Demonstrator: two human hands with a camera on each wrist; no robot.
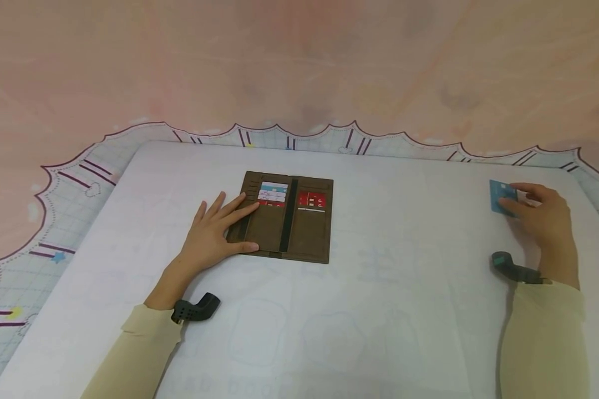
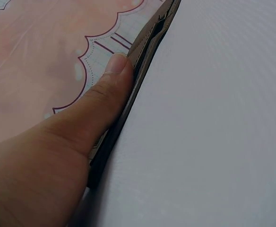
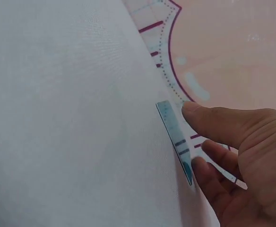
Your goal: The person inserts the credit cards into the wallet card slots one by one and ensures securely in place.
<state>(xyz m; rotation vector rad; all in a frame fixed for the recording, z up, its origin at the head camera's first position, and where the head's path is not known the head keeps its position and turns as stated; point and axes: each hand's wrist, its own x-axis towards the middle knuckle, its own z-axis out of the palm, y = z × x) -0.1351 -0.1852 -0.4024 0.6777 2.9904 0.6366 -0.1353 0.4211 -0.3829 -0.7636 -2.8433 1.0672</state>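
A brown wallet (image 1: 309, 235) lies open on the white surface in the head view, with several cards in its left slots (image 1: 273, 189) and a red card (image 1: 311, 199) on its right side. My left hand (image 1: 209, 233) rests spread on the wallet's left part, thumb along the lower edge. In the left wrist view the thumb (image 2: 105, 85) presses on the wallet's edge (image 2: 142, 71). Far to the right, my right hand (image 1: 549, 216) holds a blue card (image 1: 498, 191) between thumb and fingers. The right wrist view shows this card (image 3: 172, 130) nearly edge-on beside the fingertips.
A white sheet (image 1: 404, 249) covers the table, with faint marks showing through. Around it lies a patterned cloth (image 1: 299, 66), pinkish with a scalloped border. Each wrist wears a black camera mount, the left one (image 1: 197, 307) and the right one (image 1: 514, 269).
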